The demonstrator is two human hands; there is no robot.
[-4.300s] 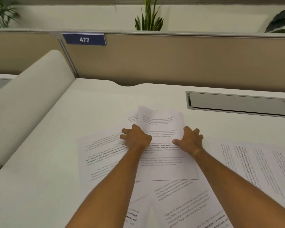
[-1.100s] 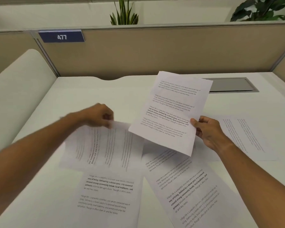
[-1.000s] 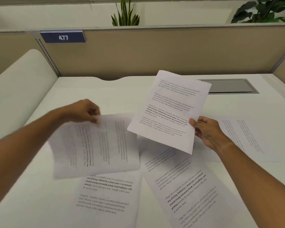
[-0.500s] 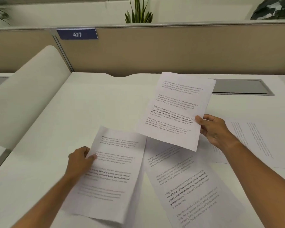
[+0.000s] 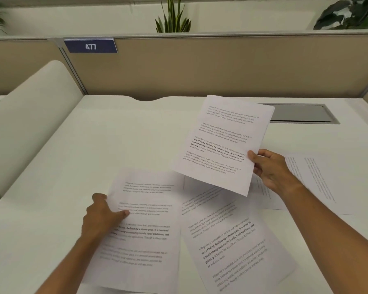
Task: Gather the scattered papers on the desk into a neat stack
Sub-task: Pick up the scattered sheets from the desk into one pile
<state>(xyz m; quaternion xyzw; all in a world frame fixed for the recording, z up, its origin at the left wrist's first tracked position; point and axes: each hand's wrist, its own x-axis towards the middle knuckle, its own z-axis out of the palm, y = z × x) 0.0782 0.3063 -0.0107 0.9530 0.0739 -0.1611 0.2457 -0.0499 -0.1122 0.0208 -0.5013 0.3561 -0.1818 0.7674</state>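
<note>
Head view, right hand (image 5: 271, 169) pinching a small stack of papers (image 5: 222, 143) by its side edge, held up over the white desk (image 5: 115, 134); left hand (image 5: 102, 215) gripping a sheet (image 5: 145, 230) by its left edge, thumb on top; two more sheets (image 5: 232, 245) lying flat near and far right

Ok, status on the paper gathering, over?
Right hand holds a small stack above the desk. Left hand grips a sheet at its left edge. Two loose sheets left, centre and right. Nothing blocking.
</note>
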